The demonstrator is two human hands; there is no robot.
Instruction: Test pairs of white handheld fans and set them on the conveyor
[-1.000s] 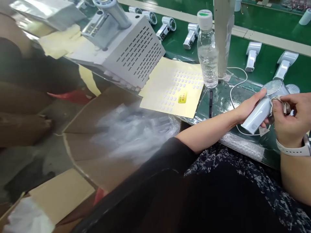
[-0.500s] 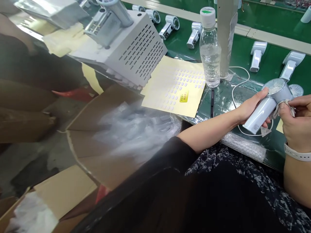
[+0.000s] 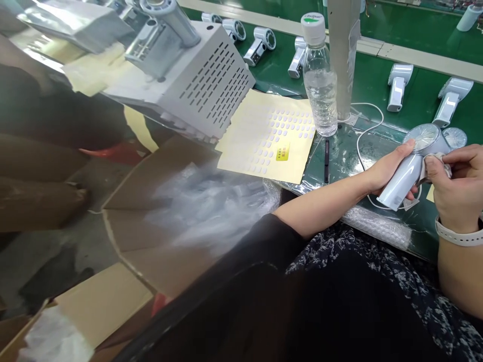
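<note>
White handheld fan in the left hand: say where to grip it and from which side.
Grip the slim handle near its lower end, from the near side. That end tilts toward the person, while the left hand and the cloth in the right hand occupy the neck under the round head.

White handheld fan [image 3: 400, 183] and small cloth [image 3: 435, 168], held together

The fan sits tilted in the left hand [image 3: 388, 173], its round, ribbed head up and its handle slanting down. The right hand [image 3: 451, 188] pinches the crumpled pale cloth against the fan's neck, just below the head.
</note>
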